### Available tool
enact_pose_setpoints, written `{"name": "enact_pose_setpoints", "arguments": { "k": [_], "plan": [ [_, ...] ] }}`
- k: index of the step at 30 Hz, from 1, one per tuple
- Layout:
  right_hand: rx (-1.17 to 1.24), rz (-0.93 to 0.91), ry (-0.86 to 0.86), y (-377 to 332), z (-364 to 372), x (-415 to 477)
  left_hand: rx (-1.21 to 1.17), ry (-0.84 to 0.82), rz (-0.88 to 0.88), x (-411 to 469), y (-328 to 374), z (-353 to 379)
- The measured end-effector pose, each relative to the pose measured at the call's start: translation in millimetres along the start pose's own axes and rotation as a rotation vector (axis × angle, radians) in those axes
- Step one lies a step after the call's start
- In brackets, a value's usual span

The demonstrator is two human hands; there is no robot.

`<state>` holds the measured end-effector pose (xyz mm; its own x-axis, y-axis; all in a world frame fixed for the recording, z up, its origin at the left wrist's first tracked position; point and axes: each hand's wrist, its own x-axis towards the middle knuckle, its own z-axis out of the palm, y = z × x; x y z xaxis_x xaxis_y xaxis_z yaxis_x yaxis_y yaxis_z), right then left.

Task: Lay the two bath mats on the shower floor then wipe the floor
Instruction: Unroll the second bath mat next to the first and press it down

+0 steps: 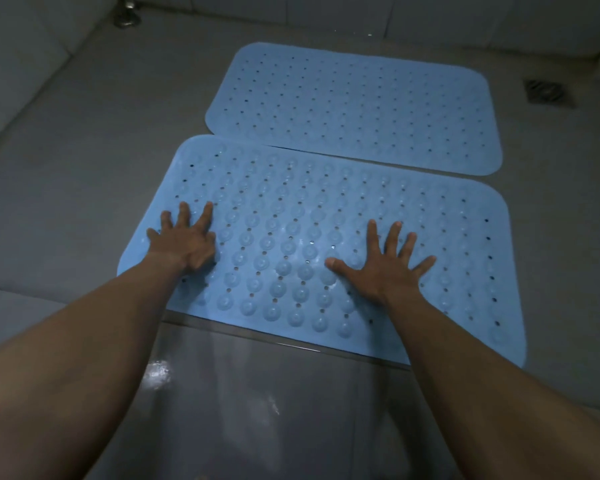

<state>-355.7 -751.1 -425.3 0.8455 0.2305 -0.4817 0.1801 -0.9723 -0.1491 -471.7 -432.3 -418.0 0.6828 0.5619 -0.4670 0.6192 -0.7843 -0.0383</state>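
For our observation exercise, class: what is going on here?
A person presses the left hand and the right hand flat, fingers spread, on the near blue mat. The far blue mat lies just beyond it on the shower floor. Both mats are down; no wiping cloth is in view.

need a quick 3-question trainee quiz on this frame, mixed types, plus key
1. True or false: the left hand and right hand both rest open on the near mat.
2. The drain sits: A) right of the far mat; B) under the near mat; C) left of the near mat.
3. How many mats lie on the shower floor?
Key: 1 true; 2 A; 3 two.
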Motion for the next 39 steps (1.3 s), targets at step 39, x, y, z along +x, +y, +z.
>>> {"name": "enact_pose_setpoints", "arguments": {
  "k": [39],
  "plan": [
    [-0.057,-0.045,-0.011,10.9,-28.2,23.3,-0.198,0.171,-0.061,13.8,19.8,-17.9]
  ]
}}
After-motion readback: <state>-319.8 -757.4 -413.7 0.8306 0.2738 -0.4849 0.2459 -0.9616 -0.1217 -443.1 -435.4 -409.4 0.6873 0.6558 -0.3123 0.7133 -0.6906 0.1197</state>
